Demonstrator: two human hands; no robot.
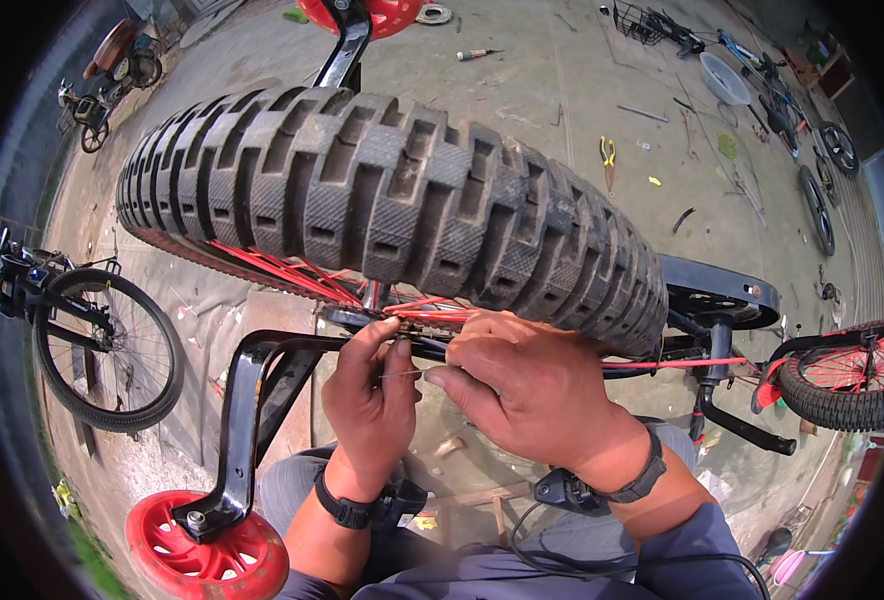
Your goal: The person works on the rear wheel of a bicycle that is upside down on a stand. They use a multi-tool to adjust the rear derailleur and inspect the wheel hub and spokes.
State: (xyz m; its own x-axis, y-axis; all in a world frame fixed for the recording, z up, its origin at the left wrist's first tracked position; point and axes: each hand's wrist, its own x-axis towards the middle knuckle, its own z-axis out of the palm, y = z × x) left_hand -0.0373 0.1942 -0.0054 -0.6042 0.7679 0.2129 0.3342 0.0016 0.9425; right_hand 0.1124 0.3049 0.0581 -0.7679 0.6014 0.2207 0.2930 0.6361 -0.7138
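Head view. A small upturned bicycle is lying across the concrete ground, its wide black knobbly rubber tyre filling the middle of the frame, with red spokes showing under its lower edge. The left hand is sitting just below the tyre, its thumb and forefinger pinched together on a thin grey wire. The right hand is lying just beside it, the forefinger tip meeting the other end of that same wire; its remaining fingers are curled together against the black metal frame bar beneath the hub. Both wrists are wearing black bands.

A black bent metal bracket is running from the hub area down to a red plastic stabiliser wheel near the lower left edge of the frame. A second red stabiliser wheel is standing at the top edge. The bicycle's smaller front wheel with red spokes is lying at the right.

On the ground beyond the tyre, yellow-handled pliers are lying towards the upper right, well apart from the hands, and a screwdriver nearer the top edge. Another black bicycle is standing at the left edge. No packages, labels or signs can be made out.
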